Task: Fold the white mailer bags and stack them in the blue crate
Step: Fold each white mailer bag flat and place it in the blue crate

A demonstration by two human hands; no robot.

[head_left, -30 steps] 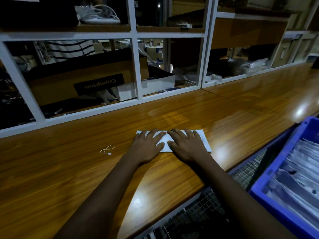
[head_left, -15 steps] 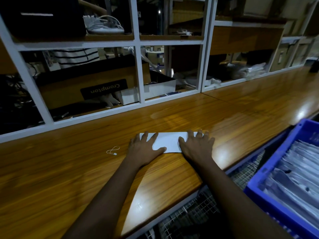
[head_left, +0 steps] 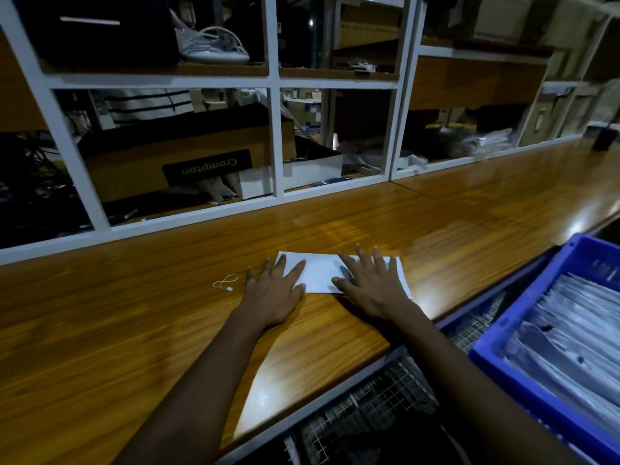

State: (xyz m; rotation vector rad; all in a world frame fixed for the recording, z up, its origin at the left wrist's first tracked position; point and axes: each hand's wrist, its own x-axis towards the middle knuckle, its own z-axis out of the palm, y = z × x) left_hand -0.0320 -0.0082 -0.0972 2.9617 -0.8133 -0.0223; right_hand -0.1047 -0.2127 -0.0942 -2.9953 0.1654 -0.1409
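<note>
Lately my right grip point(head_left: 372, 286) has slid inward along the mailer bag point(head_left: 318, 273), left of the blue crate point(head_left: 520, 307); it and my left grip point(head_left: 271, 290) press flat, released. Sweep the crease firmly.

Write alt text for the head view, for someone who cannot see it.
A left hand and a right hand press flat on a folded white mailer bag on a wooden counter. A blue crate of bags sits lower right; white-framed shelves behind.
</note>
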